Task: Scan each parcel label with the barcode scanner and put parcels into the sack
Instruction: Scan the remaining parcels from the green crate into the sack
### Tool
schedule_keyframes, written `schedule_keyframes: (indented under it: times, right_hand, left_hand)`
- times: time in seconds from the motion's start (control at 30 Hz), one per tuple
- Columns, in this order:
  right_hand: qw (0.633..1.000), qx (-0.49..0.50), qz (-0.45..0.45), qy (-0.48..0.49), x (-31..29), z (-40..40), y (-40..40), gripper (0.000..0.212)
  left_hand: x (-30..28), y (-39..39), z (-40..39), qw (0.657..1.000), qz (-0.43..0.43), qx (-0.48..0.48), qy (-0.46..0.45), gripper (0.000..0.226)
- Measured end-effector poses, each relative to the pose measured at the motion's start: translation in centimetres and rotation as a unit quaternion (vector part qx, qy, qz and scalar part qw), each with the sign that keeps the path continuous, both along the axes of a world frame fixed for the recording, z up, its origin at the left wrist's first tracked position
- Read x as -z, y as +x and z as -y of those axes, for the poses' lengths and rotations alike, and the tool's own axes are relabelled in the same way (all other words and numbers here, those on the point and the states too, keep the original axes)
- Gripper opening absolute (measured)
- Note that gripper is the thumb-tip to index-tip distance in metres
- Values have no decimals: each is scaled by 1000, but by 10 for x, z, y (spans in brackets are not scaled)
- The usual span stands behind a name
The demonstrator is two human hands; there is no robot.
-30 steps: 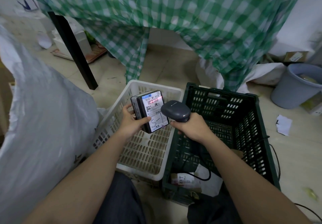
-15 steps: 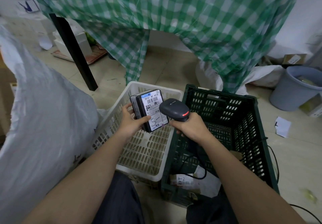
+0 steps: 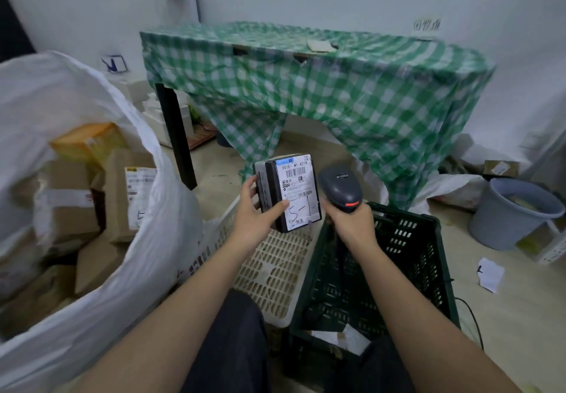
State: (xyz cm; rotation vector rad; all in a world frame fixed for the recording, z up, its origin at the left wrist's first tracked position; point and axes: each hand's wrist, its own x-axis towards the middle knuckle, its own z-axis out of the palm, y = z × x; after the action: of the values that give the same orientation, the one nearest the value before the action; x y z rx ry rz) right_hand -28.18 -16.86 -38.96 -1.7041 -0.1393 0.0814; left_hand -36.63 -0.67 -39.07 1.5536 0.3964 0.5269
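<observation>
Your left hand (image 3: pixel 251 221) gripped the black parcel (image 3: pixel 288 193), thumb curled across the lower part of its white label (image 3: pixel 296 189) and fingers wrapped behind its left side. You held it upright in the air above the far edge of the white plastic basket (image 3: pixel 275 273), label facing you, with barcodes printed near the top and a handwritten mark near the bottom. Your right hand (image 3: pixel 352 227) was closed around the handle of the grey barcode scanner (image 3: pixel 341 189), whose head stood just beside the parcel's right edge without touching it; a red strip glowed on the scanner's near side. That hand hovered over the near-left corner of the dark green crate (image 3: pixel 407 258), which sat touching the basket's right side. A black cable (image 3: pixel 471 319) trailed off the crate's right side onto the floor. The white sack (image 3: pixel 147 258) stood open on your left, just beside the basket, with several brown cardboard parcels (image 3: pixel 92 209) already lying inside it. Beyond your hands stood a table draped in a green checked cloth (image 3: pixel 352 92), and a grey bucket (image 3: pixel 514 212) sat on the floor at the far right, near a scrap of white paper (image 3: pixel 490 274).
</observation>
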Motion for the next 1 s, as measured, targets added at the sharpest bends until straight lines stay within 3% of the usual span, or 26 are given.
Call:
schedule_keyframes:
  times: [0.33, 0.5, 0.73, 0.83, 1.0]
  right_hand:
    - [986, -84, 87, 116, -109, -76, -63, 27]
    - [981, -143, 110, 69, -131, -131, -90, 29]
    - [986, -130, 103, 25, -124, -179, -80, 29]
    - [987, -129, 92, -4, -114, -192, -62, 32]
    - [990, -120, 75, -28, -97, -210, -27, 29]
  left_hand:
    - [-120, -104, -45, 988, 104, -88, 76, 79]
    - [-150, -161, -98, 974, 106, -178, 91, 78]
    - [-140, -203, -199, 938, 67, -335, 50, 73]
    - [-129, -188, -237, 932, 33, -360, 12, 70]
    - [-113, -134, -290, 922, -27, -384, 34, 72]
